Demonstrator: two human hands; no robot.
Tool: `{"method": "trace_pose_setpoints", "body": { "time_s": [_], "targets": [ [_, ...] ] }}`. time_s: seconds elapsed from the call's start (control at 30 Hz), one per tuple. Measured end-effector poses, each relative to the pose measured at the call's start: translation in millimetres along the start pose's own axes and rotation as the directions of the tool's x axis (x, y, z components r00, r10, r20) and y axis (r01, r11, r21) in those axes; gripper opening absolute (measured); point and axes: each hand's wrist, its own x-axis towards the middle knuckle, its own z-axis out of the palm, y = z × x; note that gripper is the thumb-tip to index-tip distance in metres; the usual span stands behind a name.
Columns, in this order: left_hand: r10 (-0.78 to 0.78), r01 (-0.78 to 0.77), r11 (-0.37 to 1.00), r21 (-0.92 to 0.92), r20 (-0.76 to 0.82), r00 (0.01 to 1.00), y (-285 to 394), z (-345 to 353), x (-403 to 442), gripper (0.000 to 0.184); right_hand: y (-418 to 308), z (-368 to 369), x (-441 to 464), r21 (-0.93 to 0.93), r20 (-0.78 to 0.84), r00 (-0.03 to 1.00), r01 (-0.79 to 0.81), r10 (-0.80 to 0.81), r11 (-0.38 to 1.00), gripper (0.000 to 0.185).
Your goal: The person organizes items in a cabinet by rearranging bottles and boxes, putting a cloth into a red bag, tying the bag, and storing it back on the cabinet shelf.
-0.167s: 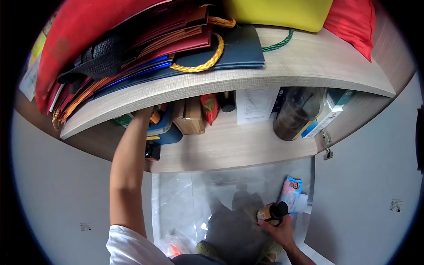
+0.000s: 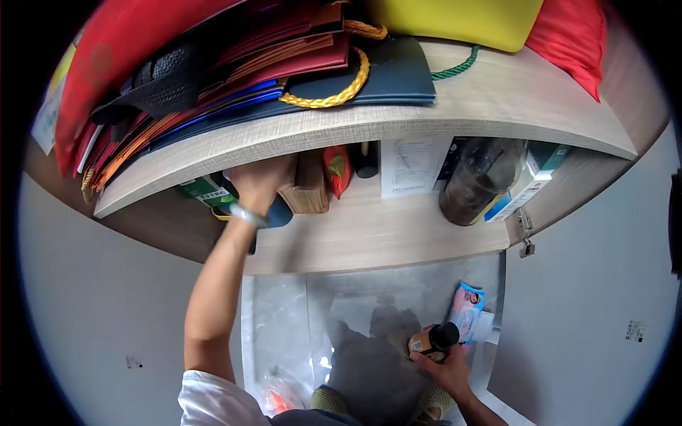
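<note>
R hand [image 2: 446,370] clamped on a black-capped bottle [image 2: 428,342], grey floor [image 2: 277,312] below. L hand [image 2: 257,181] over lower wood shelf [image 2: 383,231], can't make out its grip tbh, upper shelf [image 2: 497,89] above.

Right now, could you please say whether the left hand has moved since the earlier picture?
Yes, the left hand has moved rightward, toward the cardboard box.

Two hands [image 2: 261,180] [image 2: 447,370], one bracelet [image 2: 249,216], one black-capped jar [image 2: 430,341], one brown box [image 2: 309,184], one wipes pack [image 2: 467,305], one see-through container [image 2: 472,184], two shoes [image 2: 329,400] [image 2: 435,402], two cabinet doors [image 2: 114,298] [image 2: 582,291], two shelves [image 2: 497,89] [image 2: 391,231], one green cord [image 2: 458,69], one visible hinge [image 2: 526,248].
</note>
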Motion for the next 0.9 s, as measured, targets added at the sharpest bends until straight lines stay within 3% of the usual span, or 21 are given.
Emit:
{"method": "trace_pose_setpoints", "body": {
  "time_s": [0.07,0.13,0.17,0.2,0.27,0.37,0.5,0.57,0.67,0.9],
  "targets": [
    [0.201,-0.247,0.959,-0.143,-0.274,0.940,25,-23,-29,0.068,0,8,0,0.044,0.035,0.999,-0.012,0.011,0.999,0.045],
    [0.257,-0.295,0.912,-0.285,-0.164,0.952,43,-35,-55,0.089,1,9,3,0.072,0.058,0.998,-0.017,0.013,0.997,0.045],
    [0.371,-0.402,0.867,-0.296,-0.157,0.915,62,-50,-60,0.092,1,9,3,0.045,0.079,0.997,-0.024,0.020,0.999,0.045],
    [0.404,-0.413,0.842,-0.348,-0.102,0.909,76,-54,-64,0.090,2,10,4,0.018,0.102,0.994,-0.030,0.028,0.999,0.045],
    [0.335,-0.243,0.869,-0.430,0.151,0.930,83,-44,-77,0.090,2,13,3,0.016,0.119,0.992,-0.038,0.036,0.999,0.046],
    [0.152,-0.015,0.909,-0.416,0.300,0.942,79,4,-81,0.089,8,14,2,0.013,0.155,0.987,-0.038,0.035,0.999,0.046],
    [0.097,0.041,0.894,-0.445,0.283,0.954,80,38,-75,0.088,12,13,-1,0.073,0.154,0.987,0.033,-0.044,0.997,0.045],
    [-0.003,0.169,0.849,-0.500,0.317,0.948,72,65,-77,0.084,9,13,-3,0.076,0.142,0.989,0.022,-0.033,0.997,0.045],
    [-0.010,0.116,0.860,-0.497,0.211,0.977,64,86,-68,0.095,8,11,-3,0.083,0.131,0.991,0.020,-0.031,0.996,0.045],
    [-0.020,0.109,0.904,-0.414,0.213,0.977,62,119,-59,0.095,7,13,-4,0.039,0.139,0.990,0.010,-0.015,0.999,0.049]
  ]
}}
